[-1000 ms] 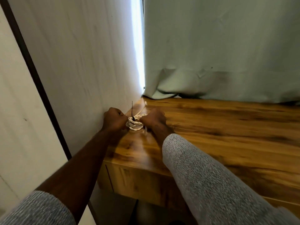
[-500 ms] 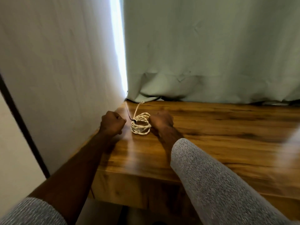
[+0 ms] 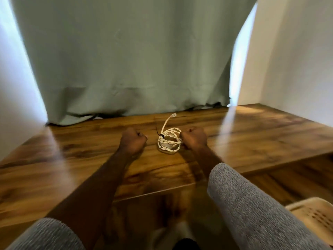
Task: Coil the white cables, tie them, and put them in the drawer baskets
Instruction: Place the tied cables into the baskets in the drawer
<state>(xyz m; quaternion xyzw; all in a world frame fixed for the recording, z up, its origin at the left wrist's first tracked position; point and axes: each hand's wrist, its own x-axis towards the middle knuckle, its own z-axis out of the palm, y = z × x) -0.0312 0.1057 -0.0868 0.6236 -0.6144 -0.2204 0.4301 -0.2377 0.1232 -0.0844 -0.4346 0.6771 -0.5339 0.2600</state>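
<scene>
The coiled white cable lies on the wooden desktop, before a green curtain. The right hand grips its edge; the left hand forms an empty fist beside it. A beige basket sits lower right.

left hand fisted, right hand fisted (arms outstretched)

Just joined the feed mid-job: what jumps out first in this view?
The coiled white cable, cinched by a thin black tie, lies mid-tabletop on the brown wooden table, one plug end sticking up toward the grey-green curtain. The left hand is fisted beside it; the right hand is fisted against its right edge. A beige perforated basket sits lower right.
</scene>
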